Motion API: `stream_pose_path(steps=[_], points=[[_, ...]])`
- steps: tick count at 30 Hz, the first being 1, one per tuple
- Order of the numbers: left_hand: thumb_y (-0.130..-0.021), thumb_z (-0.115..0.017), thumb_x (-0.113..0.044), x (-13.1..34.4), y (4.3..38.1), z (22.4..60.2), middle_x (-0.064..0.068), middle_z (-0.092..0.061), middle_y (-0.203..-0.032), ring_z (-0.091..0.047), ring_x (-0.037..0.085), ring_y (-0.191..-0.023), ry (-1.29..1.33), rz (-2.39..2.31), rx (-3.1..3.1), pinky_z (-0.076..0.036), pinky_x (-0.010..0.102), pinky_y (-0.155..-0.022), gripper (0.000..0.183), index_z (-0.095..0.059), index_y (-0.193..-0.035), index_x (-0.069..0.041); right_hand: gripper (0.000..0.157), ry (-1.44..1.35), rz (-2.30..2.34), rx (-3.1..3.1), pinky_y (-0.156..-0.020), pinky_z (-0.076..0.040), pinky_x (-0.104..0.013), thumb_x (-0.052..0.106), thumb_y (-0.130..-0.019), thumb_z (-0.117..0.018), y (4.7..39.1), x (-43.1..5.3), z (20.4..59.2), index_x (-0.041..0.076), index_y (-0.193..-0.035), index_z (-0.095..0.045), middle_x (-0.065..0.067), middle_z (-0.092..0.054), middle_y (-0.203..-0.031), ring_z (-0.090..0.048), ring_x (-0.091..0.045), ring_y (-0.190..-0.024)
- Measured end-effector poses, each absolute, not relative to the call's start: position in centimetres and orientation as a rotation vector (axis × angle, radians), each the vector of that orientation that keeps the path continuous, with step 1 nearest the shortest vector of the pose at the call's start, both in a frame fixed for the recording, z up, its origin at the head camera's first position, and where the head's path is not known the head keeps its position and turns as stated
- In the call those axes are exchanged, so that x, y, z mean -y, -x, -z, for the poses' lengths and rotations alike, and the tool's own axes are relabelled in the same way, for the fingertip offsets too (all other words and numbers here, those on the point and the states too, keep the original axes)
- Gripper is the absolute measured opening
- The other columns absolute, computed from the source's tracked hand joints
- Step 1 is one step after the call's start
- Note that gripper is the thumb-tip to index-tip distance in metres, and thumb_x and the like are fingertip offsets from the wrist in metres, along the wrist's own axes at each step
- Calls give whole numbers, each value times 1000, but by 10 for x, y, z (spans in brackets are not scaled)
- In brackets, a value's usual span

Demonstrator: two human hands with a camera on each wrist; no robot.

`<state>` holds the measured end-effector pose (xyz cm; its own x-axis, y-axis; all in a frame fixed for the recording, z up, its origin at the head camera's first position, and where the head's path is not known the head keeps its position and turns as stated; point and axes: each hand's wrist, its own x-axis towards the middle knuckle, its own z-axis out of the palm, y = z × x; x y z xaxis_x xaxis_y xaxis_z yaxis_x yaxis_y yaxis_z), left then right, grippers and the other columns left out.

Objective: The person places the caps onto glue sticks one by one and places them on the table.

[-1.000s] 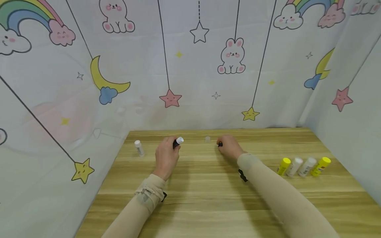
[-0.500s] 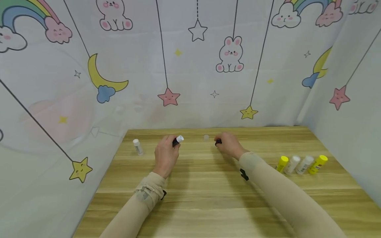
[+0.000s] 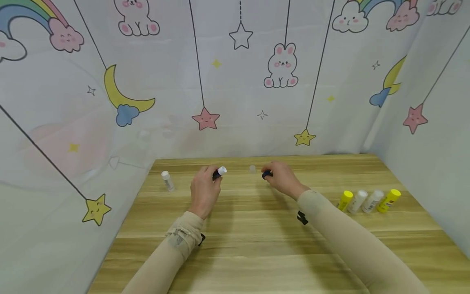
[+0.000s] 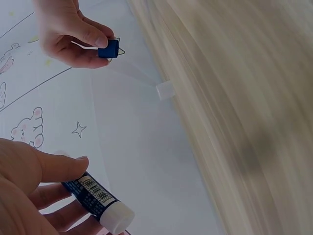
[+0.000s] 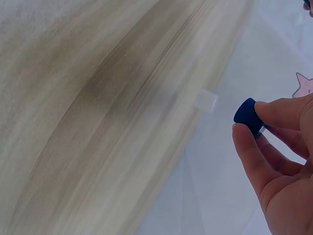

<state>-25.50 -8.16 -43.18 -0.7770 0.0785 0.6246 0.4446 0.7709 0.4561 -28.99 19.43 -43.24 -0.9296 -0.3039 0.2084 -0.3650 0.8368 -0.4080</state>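
A glue stick with a dark blue, barcoded label and a white end lies tilted in my left hand. Thumb and fingers grip it around the labelled body. My right hand pinches a blue cap between thumb and fingertips, above the back part of the table. Between the two hands a small translucent cap rests on the tabletop, touched by neither. In the left wrist view, the blue cap is apart from the glue stick.
A white glue stick stands at the back left of the wooden table. On the right, a row of several yellow and white glue sticks stands beside my right forearm. A printed curtain hangs behind the table's back edge.
My right fingers have shifted on the blue cap, and more of it shows now. The left hand keeps its grip on the glue stick. The head view has shifted slightly.
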Motion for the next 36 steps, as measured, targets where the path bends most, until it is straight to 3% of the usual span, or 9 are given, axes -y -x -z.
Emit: stream_pose_path(steps=[18, 30, 36], points=[[-82, -84, -6, 67, 254, 429, 10, -69, -102, -68, 28, -91, 441, 815, 2314, -56, 43, -79, 27, -73, -107, -6, 21, -576, -740, 2712, -75, -57, -37, 8, -91, -75, 260, -202, 415, 13, -111, -75, -1, -68, -103, -67, -17, -86], [-82, -84, -7, 54, 252, 430, 9, -69, -100, -68, 27, -90, 448, 815, 2339, -56, 42, -79, 27, -74, -108, -7, 26, -554, -804, 2672, -76, -58, -34, 5, -90, -75, 241, -208, 415, 13, -114, -74, -4, -69, -111, -69, -18, -91], [-82, -84, -7, 48, 251, 431, 8, -69, -99, -68, 27, -90, 467, 810, 2347, -56, 42, -79, 27, -74, -107, -7, 23, -566, -822, 2653, -74, -59, -32, 4, -90, -76, 231, -207, 420, 12, -111, -75, -2, -69, -106, -69, -16, -88]])
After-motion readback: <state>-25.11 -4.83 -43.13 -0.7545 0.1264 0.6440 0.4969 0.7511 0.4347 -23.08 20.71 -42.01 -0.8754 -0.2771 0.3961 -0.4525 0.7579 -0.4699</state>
